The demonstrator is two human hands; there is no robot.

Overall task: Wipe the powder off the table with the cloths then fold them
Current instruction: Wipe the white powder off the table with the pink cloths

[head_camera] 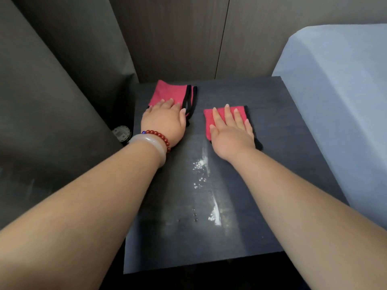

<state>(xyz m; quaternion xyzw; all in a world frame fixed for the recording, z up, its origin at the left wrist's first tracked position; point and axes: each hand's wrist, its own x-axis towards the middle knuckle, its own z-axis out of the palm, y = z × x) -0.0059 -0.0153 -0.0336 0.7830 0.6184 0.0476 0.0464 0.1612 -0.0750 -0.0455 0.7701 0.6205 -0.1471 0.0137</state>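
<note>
Two red cloths with black edging lie folded on the dark table point(293, 126). My left hand point(164, 120) rests flat on the near edge of the left cloth point(167, 91) at the far left of the table, fingers spread. My right hand point(231, 130) presses flat on the smaller right cloth point(219, 113), covering most of it. White powder point(204, 164) streaks the table in a line from just below my right hand toward the near edge, with a thicker clump point(215, 214) near the front.
A pale blue-grey cushioned surface point(339, 105) borders the table on the right. Dark grey fabric point(52, 97) stands on the left, and a small round glass-like object point(121, 132) sits in the gap beside the table. Wood panels rise behind.
</note>
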